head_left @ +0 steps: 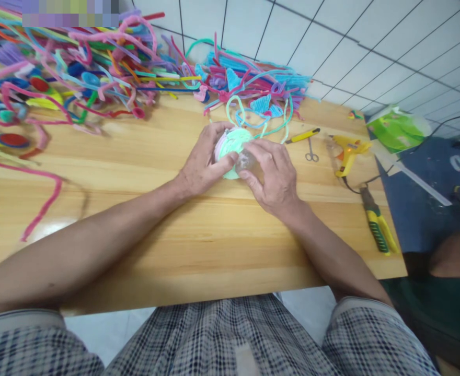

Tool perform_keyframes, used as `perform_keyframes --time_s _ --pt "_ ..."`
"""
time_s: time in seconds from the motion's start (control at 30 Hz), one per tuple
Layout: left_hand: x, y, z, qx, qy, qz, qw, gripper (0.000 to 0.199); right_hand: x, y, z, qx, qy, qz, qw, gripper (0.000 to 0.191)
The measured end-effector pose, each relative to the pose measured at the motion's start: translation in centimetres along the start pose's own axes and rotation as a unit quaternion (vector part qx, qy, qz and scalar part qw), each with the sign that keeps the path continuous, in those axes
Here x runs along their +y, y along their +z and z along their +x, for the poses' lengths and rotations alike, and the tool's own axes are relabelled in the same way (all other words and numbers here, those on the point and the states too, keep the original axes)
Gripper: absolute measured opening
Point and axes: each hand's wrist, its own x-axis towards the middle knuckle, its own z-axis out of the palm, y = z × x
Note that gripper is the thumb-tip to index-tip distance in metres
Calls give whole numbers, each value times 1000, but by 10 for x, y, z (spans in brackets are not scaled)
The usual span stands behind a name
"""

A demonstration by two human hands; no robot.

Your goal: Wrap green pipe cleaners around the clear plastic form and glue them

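Observation:
Between my hands, above the wooden table point(198, 245), is a round clear ball point(246, 159) partly wrapped in mint-green and pale lilac pipe cleaners point(238, 138). My left hand point(206, 159) grips its left side, thumb across the front. The fingers and thumb of my right hand point(271, 169) close on the right side, where the clear surface shows. My hands hide part of the ball. Just beyond it lie loose mint-green and blue pipe cleaner loops point(249, 117).
Many coloured pipe cleaners point(96, 78) are heaped along the back and left. To the right lie a yellow utility knife point(303, 136), small scissors point(311, 152), a yellow glue gun point(347, 151) with a cord, and green-yellow pliers point(377, 224). Another person's arm point(457, 250) shows at far right.

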Motion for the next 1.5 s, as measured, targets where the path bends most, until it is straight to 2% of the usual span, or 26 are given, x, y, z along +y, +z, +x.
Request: perform_keyframes --time_s 0.17,0.5,0.67,0.77,0.9,1.07,1.3,1.5 --pt "-1 0 0 -4 6 6 1000 74 -1 -2 2 -3 -2 -26 1000 55" --pt "-1 1 1 2 0 -4 1000 74 -7 4 1 42 -4 6 999 53" --pt "0 0 1 -1 1 -3 1000 73 -9 4 2 68 -33 -35 997 42" --pt "0 -2 1 -7 4 -3 1000 74 -10 5 2 63 -34 -56 996 39" --pt "-1 -2 0 -7 1 -6 1000 76 -9 5 2 43 -27 -66 997 40" --pt "-2 -2 0 2 1 -10 1000 73 -7 6 3 69 -39 -23 997 57" --pt "-4 -3 0 -5 12 0 1000 71 -9 7 2 72 -44 -68 994 40" --pt "-5 -4 0 -7 14 2 1000 72 -7 9 0 65 -44 -59 995 47"
